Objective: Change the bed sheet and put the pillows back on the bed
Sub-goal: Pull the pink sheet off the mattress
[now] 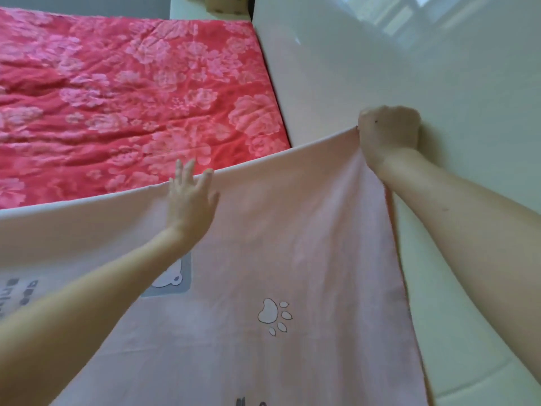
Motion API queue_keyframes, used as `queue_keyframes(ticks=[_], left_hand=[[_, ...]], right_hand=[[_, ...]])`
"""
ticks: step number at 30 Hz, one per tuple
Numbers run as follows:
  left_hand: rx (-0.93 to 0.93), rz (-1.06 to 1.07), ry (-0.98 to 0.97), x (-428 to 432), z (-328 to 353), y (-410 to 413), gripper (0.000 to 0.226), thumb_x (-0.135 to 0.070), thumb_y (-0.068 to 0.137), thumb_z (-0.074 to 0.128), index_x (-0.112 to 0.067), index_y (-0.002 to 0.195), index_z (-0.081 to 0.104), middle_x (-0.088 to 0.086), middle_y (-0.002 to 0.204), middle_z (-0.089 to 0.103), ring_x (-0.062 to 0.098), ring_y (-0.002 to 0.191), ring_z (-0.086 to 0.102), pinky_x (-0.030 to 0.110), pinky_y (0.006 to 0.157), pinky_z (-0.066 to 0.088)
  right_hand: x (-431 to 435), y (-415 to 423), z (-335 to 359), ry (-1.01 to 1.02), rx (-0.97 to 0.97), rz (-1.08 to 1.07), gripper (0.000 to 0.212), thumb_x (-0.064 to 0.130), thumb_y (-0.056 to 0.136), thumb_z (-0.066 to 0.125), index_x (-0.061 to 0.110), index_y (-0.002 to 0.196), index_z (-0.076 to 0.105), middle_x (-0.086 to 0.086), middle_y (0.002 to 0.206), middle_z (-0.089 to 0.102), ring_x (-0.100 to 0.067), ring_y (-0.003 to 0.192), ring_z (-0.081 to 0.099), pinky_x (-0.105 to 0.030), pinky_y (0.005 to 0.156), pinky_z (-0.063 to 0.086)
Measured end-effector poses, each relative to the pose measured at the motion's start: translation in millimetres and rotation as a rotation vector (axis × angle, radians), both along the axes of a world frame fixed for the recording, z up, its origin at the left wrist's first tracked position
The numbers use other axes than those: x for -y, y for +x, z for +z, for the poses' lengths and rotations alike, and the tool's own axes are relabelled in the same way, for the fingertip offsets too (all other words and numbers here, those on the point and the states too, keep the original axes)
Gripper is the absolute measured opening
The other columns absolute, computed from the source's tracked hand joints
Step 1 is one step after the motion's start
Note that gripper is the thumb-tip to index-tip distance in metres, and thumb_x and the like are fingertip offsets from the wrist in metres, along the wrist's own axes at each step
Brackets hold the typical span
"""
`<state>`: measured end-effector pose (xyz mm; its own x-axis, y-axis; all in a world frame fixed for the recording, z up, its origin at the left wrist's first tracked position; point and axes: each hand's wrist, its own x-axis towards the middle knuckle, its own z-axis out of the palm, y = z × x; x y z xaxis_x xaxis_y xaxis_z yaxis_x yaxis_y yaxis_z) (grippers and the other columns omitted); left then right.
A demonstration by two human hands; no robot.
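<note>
Right grip (388, 128) is balled tight round the top corner of the pink sheet (292, 230) up against the white wall (409, 54), left grip (190, 194) flat on its top edge with fingers spread, red quilt (131, 98) just beyond.

Both bare arms reach up from the lower corners of the frame. The left hand (191, 197), at centre, has fingers straight and spread, touching the sheet (292, 230). The right hand (388, 131), right of centre, is a fist gripping the sheet's corner.
</note>
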<state>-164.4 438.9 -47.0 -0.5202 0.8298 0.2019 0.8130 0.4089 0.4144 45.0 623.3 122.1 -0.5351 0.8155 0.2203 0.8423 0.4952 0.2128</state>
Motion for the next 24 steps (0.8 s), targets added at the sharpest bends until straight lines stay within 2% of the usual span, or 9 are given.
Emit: queue_keyframes(ticks=[3, 5, 7, 13, 18, 19, 21, 22, 24], left_hand=[[-0.227, -0.449, -0.086, 22, -29, 72, 0.065, -0.061, 0.086, 0.04, -0.023, 0.139, 0.046, 0.019, 0.15, 0.032, 0.049, 0.138, 0.022, 0.072, 0.098, 0.028], [-0.174, -0.567, -0.398, 17, -51, 101, 0.083, -0.077, 0.079, 0.036, -0.039, 0.149, 0.013, 0.009, 0.159, 0.0, 0.044, 0.143, -0.004, 0.073, 0.105, 0.011], [-0.068, -0.491, -0.591, -4, -73, 118, 0.093, -0.086, 0.072, 0.032, -0.045, 0.146, -0.008, 0.002, 0.157, -0.02, 0.04, 0.141, -0.022, 0.073, 0.105, -0.002], [0.025, -0.296, -0.665, -56, -105, 129, 0.103, -0.095, 0.059, 0.031, -0.051, 0.144, -0.007, 0.0, 0.157, -0.021, 0.043, 0.139, -0.025, 0.078, 0.097, -0.007], [0.081, -0.323, -0.716, -61, -99, 119, 0.092, -0.088, 0.068, 0.035, -0.052, 0.145, -0.001, -0.002, 0.157, -0.02, 0.043, 0.14, -0.022, 0.079, 0.098, -0.004], [0.138, -0.351, -0.74, -64, -96, 114, 0.082, -0.081, 0.076, 0.034, -0.052, 0.145, 0.001, -0.004, 0.157, -0.021, 0.043, 0.139, -0.023, 0.079, 0.098, -0.005], [0.398, -0.388, -0.716, -65, -83, 102, 0.063, -0.07, 0.088, 0.031, -0.05, 0.145, 0.015, -0.008, 0.159, -0.013, 0.038, 0.142, -0.018, 0.07, 0.107, -0.004], [0.599, -0.346, -0.632, -60, -75, 95, 0.057, -0.064, 0.091, 0.034, -0.045, 0.145, 0.026, -0.007, 0.16, 0.001, 0.033, 0.146, -0.004, 0.056, 0.114, 0.005], [0.875, -0.211, -0.423, -40, -63, 81, 0.048, -0.051, 0.095, 0.043, -0.033, 0.14, 0.043, -0.006, 0.151, 0.035, 0.021, 0.138, 0.034, 0.028, 0.106, 0.029]], right_hand=[[-7, -9, -17, 0.004, 0.066, -0.023, 0.038, -0.007, 0.092, 0.03, -0.008, 0.118, 0.057, -0.028, 0.115, 0.061, -0.043, 0.11, 0.056, -0.037, 0.09, 0.04], [-9, -16, -27, 0.004, 0.063, -0.038, 0.036, -0.007, 0.093, 0.031, -0.01, 0.118, 0.056, -0.029, 0.116, 0.06, -0.043, 0.111, 0.056, -0.038, 0.09, 0.04], [-9, -22, -42, -0.01, 0.059, -0.051, 0.037, -0.007, 0.093, 0.029, -0.012, 0.119, 0.055, -0.03, 0.117, 0.059, -0.043, 0.111, 0.055, -0.037, 0.089, 0.04], [17, -16, -117, -0.091, 0.052, 0.029, 0.036, -0.006, 0.088, 0.034, -0.006, 0.114, 0.059, -0.028, 0.108, 0.063, -0.042, 0.1, 0.06, -0.033, 0.067, 0.031], [92, 13, -156, 0.253, -0.188, 0.228, 0.033, -0.001, 0.072, 0.057, 0.006, 0.103, 0.066, -0.013, 0.074, 0.064, -0.032, 0.063, 0.06, -0.028, 0.051, 0.029], [115, 28, -175, 0.175, -0.182, 0.331, 0.032, 0.005, 0.075, 0.06, 0.007, 0.107, 0.067, -0.012, 0.08, 0.067, -0.032, 0.068, 0.062, -0.03, 0.052, 0.038], [146, 67, -217, -0.184, 0.045, 0.351, 0.045, 0.029, 0.086, 0.048, 0.013, 0.126, 0.06, -0.016, 0.117, 0.065, -0.036, 0.105, 0.061, -0.043, 0.085, 0.049], [152, 84, -231, -0.381, 0.188, 0.27, 0.056, 0.041, 0.089, 0.034, 0.019, 0.138, 0.05, -0.015, 0.137, 0.052, -0.037, 0.126, 0.048, -0.048, 0.104, 0.036], [145, 99, -248, -0.596, 0.29, 0.122, 0.062, 0.051, 0.094, 0.013, 0.026, 0.151, 0.022, -0.01, 0.158, 0.019, -0.033, 0.145, 0.014, -0.041, 0.119, 0.004]])
